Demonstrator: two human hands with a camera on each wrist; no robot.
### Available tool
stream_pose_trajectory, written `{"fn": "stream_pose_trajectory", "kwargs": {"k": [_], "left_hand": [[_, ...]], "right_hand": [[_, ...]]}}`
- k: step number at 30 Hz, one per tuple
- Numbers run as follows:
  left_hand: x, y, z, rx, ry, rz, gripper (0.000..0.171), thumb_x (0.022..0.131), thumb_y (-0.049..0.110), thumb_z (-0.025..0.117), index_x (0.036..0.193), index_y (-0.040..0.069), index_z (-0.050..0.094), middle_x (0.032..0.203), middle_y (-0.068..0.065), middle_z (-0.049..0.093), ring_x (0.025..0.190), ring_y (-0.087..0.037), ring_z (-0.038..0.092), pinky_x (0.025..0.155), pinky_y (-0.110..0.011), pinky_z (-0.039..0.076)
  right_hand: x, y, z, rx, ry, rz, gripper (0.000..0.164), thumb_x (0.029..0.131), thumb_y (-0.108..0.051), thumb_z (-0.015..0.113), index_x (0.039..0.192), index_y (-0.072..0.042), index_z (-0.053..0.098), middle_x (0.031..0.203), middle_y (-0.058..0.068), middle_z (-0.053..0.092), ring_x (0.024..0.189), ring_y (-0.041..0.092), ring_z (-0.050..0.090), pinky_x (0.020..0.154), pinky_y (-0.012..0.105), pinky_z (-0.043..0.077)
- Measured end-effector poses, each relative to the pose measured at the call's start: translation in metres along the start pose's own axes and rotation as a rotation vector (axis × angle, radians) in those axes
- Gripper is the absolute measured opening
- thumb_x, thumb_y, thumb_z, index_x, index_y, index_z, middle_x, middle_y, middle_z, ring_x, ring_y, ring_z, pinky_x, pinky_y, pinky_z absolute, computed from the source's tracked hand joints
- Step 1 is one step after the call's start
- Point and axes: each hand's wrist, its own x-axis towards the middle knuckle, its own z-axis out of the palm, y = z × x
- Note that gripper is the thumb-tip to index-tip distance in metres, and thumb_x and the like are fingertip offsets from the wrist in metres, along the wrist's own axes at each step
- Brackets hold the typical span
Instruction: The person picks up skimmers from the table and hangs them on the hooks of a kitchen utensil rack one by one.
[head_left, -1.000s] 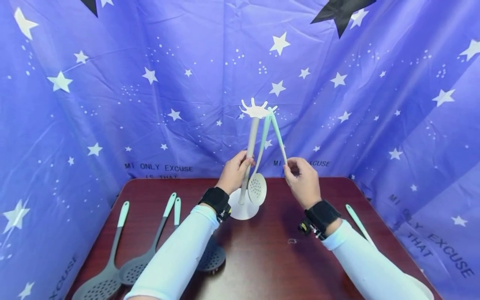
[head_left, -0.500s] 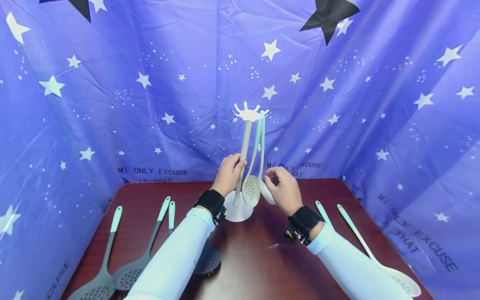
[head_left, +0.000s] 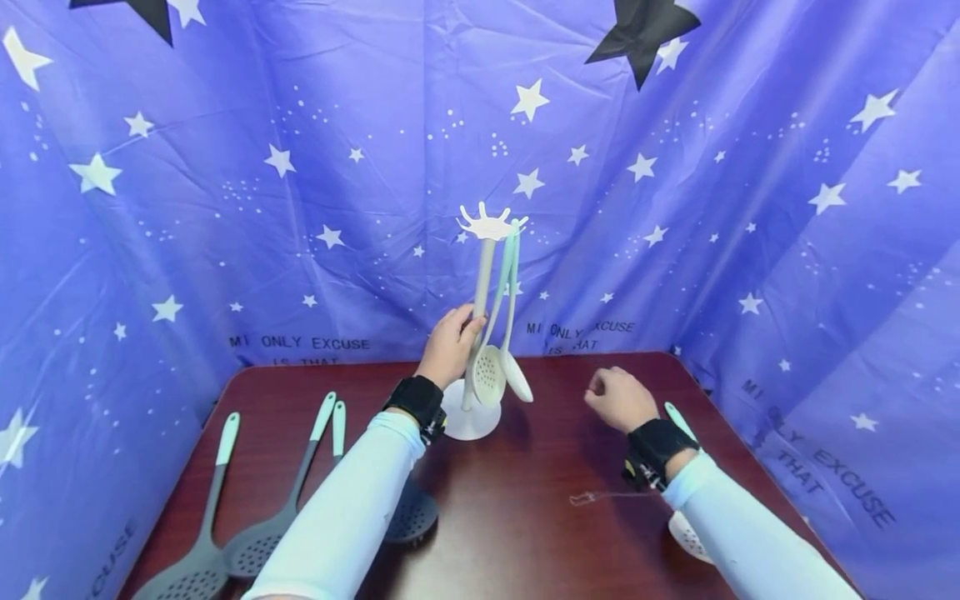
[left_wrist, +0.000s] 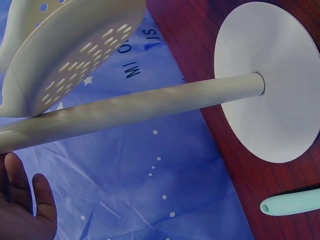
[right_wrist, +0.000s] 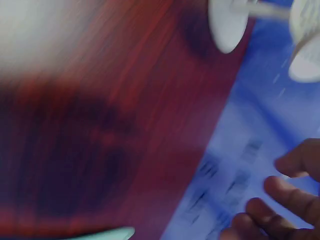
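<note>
A white utensil stand point(head_left: 483, 275) with a crown of hooks rises from a round base point(left_wrist: 270, 45). My left hand point(head_left: 448, 346) grips its pole around mid-height. Two pale utensils with mint handles hang from one side of the crown: a perforated skimmer point(head_left: 489, 377) and a spoon-like utensil point(head_left: 519, 382) to its right. Up close in the left wrist view, the perforated skimmer head point(left_wrist: 82, 65) is beside the pole. My right hand point(head_left: 622, 398) holds nothing, its fingers loosely bent, over the table to the right of the stand. The right wrist view is blurred.
Grey utensils with mint handles lie at the left, among them a slotted turner point(head_left: 191, 575), a perforated skimmer point(head_left: 262, 546) and another perforated head point(head_left: 412, 512). A mint handle point(head_left: 678, 418) and a white perforated head point(head_left: 688, 537) show beside my right arm. A starry curtain point(head_left: 360, 208) surrounds the table.
The spoon-like utensil has swung down to hang beside the skimmer, and my right hand has let go of it and moved right. My left hand keeps its grip on the pole.
</note>
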Motion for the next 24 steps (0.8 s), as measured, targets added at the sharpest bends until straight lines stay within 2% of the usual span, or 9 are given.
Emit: {"fn": "stream_pose_trajectory", "kwargs": {"k": [6,11,13,18,20,24], "left_hand": [[-0.001,0.002,0.001,-0.005,0.002,-0.023,0.036,0.109,0.040,0.048,0.131,0.018,0.065,0.105,-0.007,0.060,0.094,-0.025,0.058,0.085,-0.044,0.049],[-0.003,0.002,0.002,-0.005,0.006,-0.026,0.036,0.109,0.041,0.047,0.132,0.018,0.064,0.106,-0.008,0.060,0.095,-0.026,0.058,0.085,-0.044,0.049],[-0.003,0.002,0.001,-0.007,0.003,-0.024,0.037,0.109,0.041,0.047,0.133,0.018,0.063,0.107,-0.008,0.060,0.095,-0.026,0.058,0.085,-0.044,0.049],[-0.002,0.000,0.002,-0.003,0.001,-0.021,0.037,0.109,0.043,0.046,0.134,0.020,0.063,0.108,-0.008,0.061,0.096,-0.025,0.059,0.085,-0.044,0.050],[-0.003,0.000,0.002,-0.001,0.004,-0.022,0.038,0.109,0.043,0.046,0.134,0.019,0.063,0.109,-0.008,0.061,0.096,-0.025,0.059,0.085,-0.044,0.050],[-0.002,0.000,0.003,-0.003,0.007,-0.019,0.040,0.109,0.042,0.047,0.135,0.017,0.062,0.109,-0.009,0.061,0.097,-0.026,0.059,0.086,-0.045,0.050]], "right_hand": [[-0.012,0.055,-0.007,-0.082,-0.177,0.152,0.023,0.087,-0.025,0.072,0.088,-0.004,0.063,0.084,0.013,0.063,0.077,0.030,0.061,0.068,0.050,0.051],[-0.025,0.081,-0.013,-0.097,-0.322,0.246,0.045,0.089,-0.024,0.073,0.111,0.013,0.062,0.100,0.028,0.067,0.078,0.034,0.065,0.071,0.051,0.054],[-0.030,0.087,-0.014,-0.104,-0.350,0.274,0.047,0.088,-0.022,0.073,0.115,0.015,0.062,0.102,0.030,0.067,0.077,0.034,0.065,0.070,0.050,0.055],[-0.043,0.101,-0.011,-0.096,-0.385,0.340,0.022,0.085,-0.017,0.072,0.086,0.003,0.064,0.075,0.014,0.066,0.063,0.025,0.062,0.060,0.039,0.051],[-0.047,0.105,-0.009,-0.082,-0.388,0.355,0.018,0.084,-0.016,0.072,0.077,-0.002,0.063,0.067,0.009,0.064,0.058,0.023,0.063,0.056,0.036,0.050],[-0.053,0.112,-0.006,-0.076,-0.410,0.367,0.017,0.084,-0.015,0.072,0.076,-0.003,0.065,0.066,0.007,0.063,0.057,0.021,0.062,0.055,0.035,0.049]]}}
